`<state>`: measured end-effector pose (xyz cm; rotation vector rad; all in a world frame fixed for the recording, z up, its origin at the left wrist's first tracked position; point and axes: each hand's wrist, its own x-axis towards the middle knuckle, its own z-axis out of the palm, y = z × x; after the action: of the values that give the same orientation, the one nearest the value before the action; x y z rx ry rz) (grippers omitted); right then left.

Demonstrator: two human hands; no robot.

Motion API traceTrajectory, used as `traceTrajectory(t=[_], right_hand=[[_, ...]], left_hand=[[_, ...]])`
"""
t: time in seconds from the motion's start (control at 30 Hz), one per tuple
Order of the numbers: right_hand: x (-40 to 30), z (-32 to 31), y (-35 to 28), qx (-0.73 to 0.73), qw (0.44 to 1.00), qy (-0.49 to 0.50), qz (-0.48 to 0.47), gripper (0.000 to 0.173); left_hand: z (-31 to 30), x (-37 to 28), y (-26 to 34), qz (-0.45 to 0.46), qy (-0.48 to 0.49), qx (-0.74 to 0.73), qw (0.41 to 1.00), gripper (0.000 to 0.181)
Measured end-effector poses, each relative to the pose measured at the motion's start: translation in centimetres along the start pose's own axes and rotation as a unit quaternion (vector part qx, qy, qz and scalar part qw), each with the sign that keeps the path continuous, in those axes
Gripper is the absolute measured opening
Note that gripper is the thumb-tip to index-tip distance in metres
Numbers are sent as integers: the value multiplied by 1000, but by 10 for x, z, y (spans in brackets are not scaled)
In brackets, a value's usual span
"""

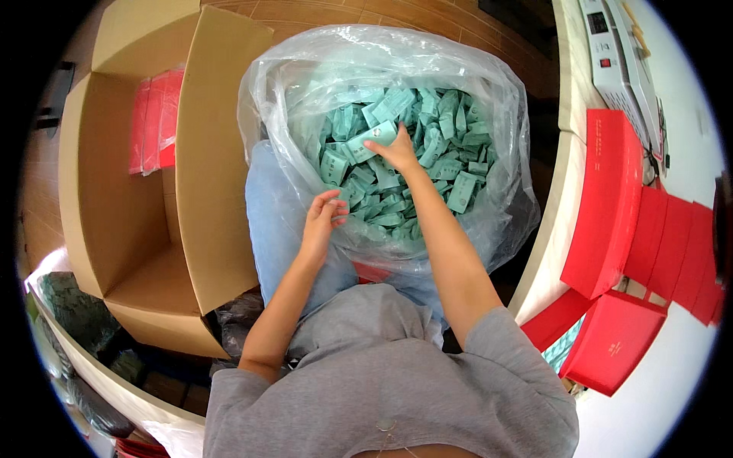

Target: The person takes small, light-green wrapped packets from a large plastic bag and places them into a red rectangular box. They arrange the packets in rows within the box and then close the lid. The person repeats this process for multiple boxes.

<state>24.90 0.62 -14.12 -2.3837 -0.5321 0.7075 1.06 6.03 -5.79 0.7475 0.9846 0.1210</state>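
A large clear plastic bag [504, 166] stands between my legs, filled with many small pale-green printed packets [395, 220]. My right hand [398, 151] reaches into it and grips one pale-green packet [375, 137] between thumb and fingers, above the heap. At the near left side of the bag's opening, my left hand [325, 214] holds nothing; its fingers are loosely curled and apart. Its fingertips lie beside the nearest packets, and I cannot tell whether they touch the plastic.
To the left stands an open cardboard box [134, 217] with a plastic-wrapped red pack [157, 123] inside. On the right, a white table [647, 355] bears a red box [598, 200], another red box [615, 343], red panels [673, 252] and a white machine [621, 63].
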Motion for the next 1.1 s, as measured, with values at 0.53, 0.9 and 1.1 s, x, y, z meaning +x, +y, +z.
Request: traceTrajectory(t=[0.53,0.9,1.1], right_hand=[[-94,-53,-69,-40,956,26,-291,43],[-168,-97,-102,63,930,-86,-352,72],[-168,-115,-100,52,936,36,-345,78]], left_hand=[[-1,24,18,-52,-35,-109,992,44],[1,8,82,-152,-421,87,890,54],[16,8,64,-204,-419,-80,881,34]])
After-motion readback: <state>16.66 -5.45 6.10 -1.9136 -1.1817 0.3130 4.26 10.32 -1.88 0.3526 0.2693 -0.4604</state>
